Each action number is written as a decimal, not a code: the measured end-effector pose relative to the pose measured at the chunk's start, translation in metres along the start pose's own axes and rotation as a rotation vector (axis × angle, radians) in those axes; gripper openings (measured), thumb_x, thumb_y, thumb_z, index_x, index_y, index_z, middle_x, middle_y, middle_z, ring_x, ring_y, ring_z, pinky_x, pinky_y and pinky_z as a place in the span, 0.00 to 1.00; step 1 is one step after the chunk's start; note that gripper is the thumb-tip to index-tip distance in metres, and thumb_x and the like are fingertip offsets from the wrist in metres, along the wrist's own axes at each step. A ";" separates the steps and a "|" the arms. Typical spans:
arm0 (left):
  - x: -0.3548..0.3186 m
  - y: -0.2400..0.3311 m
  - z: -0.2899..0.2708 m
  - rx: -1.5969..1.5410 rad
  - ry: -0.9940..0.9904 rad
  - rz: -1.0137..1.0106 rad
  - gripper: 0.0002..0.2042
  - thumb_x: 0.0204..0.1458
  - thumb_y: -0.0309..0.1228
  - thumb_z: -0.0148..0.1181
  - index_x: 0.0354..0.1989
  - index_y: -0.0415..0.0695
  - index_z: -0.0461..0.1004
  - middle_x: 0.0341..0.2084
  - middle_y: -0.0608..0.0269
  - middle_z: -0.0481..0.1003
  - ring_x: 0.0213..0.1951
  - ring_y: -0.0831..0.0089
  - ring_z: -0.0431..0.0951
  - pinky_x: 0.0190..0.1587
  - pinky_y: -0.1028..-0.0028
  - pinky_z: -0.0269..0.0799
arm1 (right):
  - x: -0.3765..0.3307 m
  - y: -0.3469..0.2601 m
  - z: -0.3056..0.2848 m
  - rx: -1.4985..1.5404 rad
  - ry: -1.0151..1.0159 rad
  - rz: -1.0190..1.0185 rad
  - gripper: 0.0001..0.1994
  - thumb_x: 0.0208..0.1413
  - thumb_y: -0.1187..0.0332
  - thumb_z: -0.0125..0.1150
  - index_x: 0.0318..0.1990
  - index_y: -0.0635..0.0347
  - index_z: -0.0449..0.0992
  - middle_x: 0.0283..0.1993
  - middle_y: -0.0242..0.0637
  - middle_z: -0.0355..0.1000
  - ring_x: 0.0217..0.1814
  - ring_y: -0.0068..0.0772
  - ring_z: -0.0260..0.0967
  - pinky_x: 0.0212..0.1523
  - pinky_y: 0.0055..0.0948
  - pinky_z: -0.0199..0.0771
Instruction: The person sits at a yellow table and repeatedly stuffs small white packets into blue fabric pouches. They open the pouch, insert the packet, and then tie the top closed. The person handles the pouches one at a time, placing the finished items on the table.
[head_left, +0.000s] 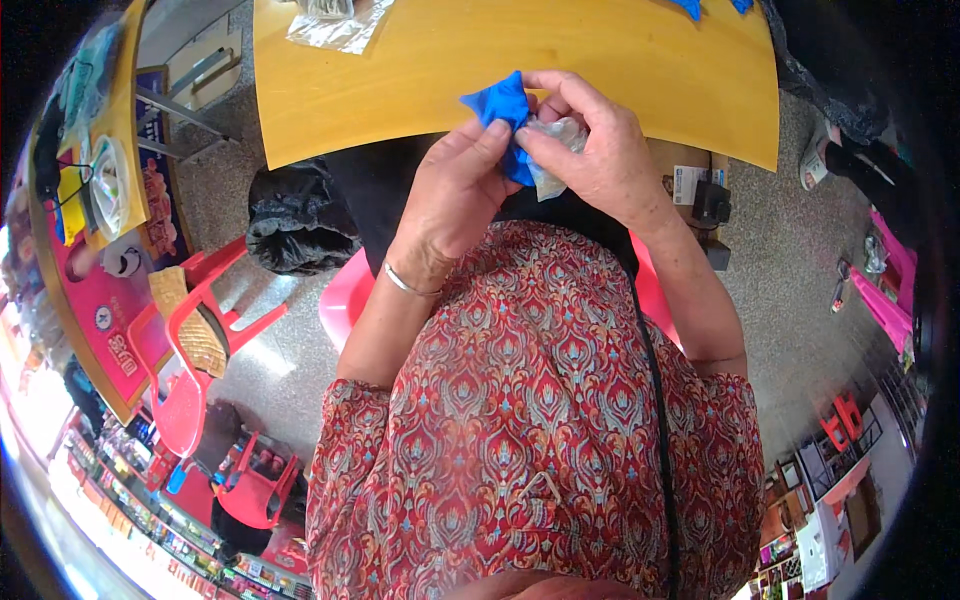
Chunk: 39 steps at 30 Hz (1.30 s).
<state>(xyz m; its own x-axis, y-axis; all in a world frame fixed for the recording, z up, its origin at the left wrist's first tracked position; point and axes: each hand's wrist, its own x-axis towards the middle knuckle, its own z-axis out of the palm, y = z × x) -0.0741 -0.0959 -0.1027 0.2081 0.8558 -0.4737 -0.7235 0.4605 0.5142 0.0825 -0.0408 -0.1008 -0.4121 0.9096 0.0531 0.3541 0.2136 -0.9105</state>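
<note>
Over the near edge of the yellow table, my two hands meet at a small blue fabric piece (503, 102) with pointed corners. My left hand (458, 185) is closed on its left side, the thumb pressing on the cloth. My right hand (607, 150), also closed, pinches a whitish, translucent crumpled wad (549, 184) against the blue cloth. Whether the wad is plastic film or soft filling I cannot tell. The fingers hide part of both, so I cannot see whether the wad goes inside the cloth.
On the yellow table (400, 85) a clear plastic bag (335, 32) lies at the far left, and blue pieces (688, 8) at the far right. A dark furry item (298, 222) is below the table's left side. A red plastic chair (183, 405) stands farther left.
</note>
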 end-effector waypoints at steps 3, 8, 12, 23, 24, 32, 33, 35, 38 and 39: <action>-0.001 -0.004 0.006 0.043 0.054 0.026 0.14 0.62 0.32 0.48 0.51 0.36 0.68 0.45 0.60 0.74 0.46 0.72 0.75 0.51 0.70 0.71 | 0.001 0.000 0.004 -0.014 0.055 -0.026 0.17 0.46 0.70 0.66 0.46 0.60 0.74 0.31 0.40 0.73 0.33 0.35 0.74 0.37 0.29 0.73; -0.001 -0.005 -0.002 0.152 0.101 0.004 0.12 0.61 0.29 0.48 0.50 0.36 0.68 0.43 0.60 0.74 0.43 0.71 0.76 0.47 0.69 0.73 | -0.003 0.009 0.010 0.097 0.034 -0.029 0.18 0.51 0.69 0.65 0.49 0.62 0.73 0.35 0.40 0.75 0.35 0.31 0.74 0.38 0.26 0.73; 0.003 0.001 -0.016 -0.058 0.094 -0.038 0.12 0.60 0.28 0.50 0.48 0.35 0.69 0.42 0.58 0.75 0.42 0.69 0.78 0.47 0.67 0.75 | -0.009 0.000 -0.014 0.427 -0.297 0.050 0.26 0.51 0.67 0.65 0.59 0.58 0.68 0.50 0.43 0.71 0.45 0.30 0.73 0.41 0.27 0.74; -0.004 0.004 -0.010 -0.136 -0.066 -0.079 0.15 0.57 0.30 0.53 0.50 0.36 0.68 0.44 0.58 0.75 0.46 0.67 0.76 0.52 0.66 0.71 | -0.005 -0.012 -0.031 -0.340 -0.304 -0.581 0.29 0.40 0.77 0.64 0.56 0.52 0.72 0.58 0.40 0.64 0.56 0.46 0.65 0.55 0.37 0.68; -0.005 0.006 -0.006 -0.123 -0.022 -0.080 0.14 0.57 0.30 0.53 0.46 0.32 0.70 0.42 0.57 0.75 0.44 0.70 0.76 0.50 0.70 0.70 | -0.005 -0.011 -0.030 -0.294 -0.309 -0.571 0.28 0.40 0.78 0.62 0.55 0.53 0.72 0.57 0.41 0.65 0.55 0.46 0.65 0.54 0.37 0.69; -0.006 0.011 -0.004 0.041 -0.085 -0.151 0.22 0.62 0.46 0.43 0.49 0.38 0.69 0.43 0.60 0.75 0.48 0.70 0.74 0.52 0.66 0.67 | 0.005 -0.005 -0.023 -0.214 -0.265 -0.430 0.25 0.40 0.79 0.59 0.51 0.57 0.74 0.49 0.40 0.71 0.49 0.43 0.70 0.50 0.33 0.71; -0.008 0.017 0.000 0.070 -0.101 -0.155 0.25 0.62 0.49 0.41 0.50 0.38 0.69 0.43 0.60 0.75 0.49 0.70 0.73 0.52 0.66 0.67 | 0.003 -0.005 -0.022 -0.156 -0.259 -0.348 0.23 0.41 0.78 0.60 0.51 0.57 0.74 0.46 0.39 0.73 0.47 0.42 0.72 0.49 0.31 0.72; -0.007 0.021 0.002 0.200 -0.125 -0.122 0.32 0.61 0.58 0.34 0.50 0.38 0.69 0.44 0.60 0.75 0.46 0.72 0.73 0.49 0.69 0.66 | 0.004 -0.005 -0.021 -0.043 -0.246 -0.207 0.21 0.44 0.76 0.62 0.50 0.57 0.74 0.42 0.37 0.75 0.43 0.38 0.74 0.47 0.29 0.73; -0.008 0.026 -0.010 0.589 -0.168 -0.104 0.33 0.59 0.59 0.37 0.50 0.37 0.70 0.38 0.58 0.77 0.42 0.72 0.75 0.47 0.70 0.67 | 0.005 -0.001 -0.019 0.158 -0.273 -0.026 0.18 0.49 0.73 0.62 0.50 0.60 0.73 0.38 0.32 0.74 0.40 0.28 0.73 0.43 0.25 0.73; -0.009 0.028 -0.010 0.746 -0.079 -0.084 0.31 0.59 0.57 0.42 0.51 0.37 0.70 0.36 0.58 0.78 0.42 0.71 0.76 0.49 0.70 0.67 | 0.005 0.002 -0.020 0.241 -0.307 0.034 0.18 0.51 0.73 0.61 0.52 0.61 0.72 0.38 0.31 0.73 0.39 0.23 0.71 0.43 0.23 0.72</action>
<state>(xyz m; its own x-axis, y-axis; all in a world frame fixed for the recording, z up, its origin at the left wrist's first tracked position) -0.1031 -0.0928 -0.0909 0.3099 0.8121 -0.4944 -0.0716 0.5385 0.8396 0.0977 -0.0284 -0.0941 -0.6485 0.7580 -0.0702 0.1793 0.0624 -0.9818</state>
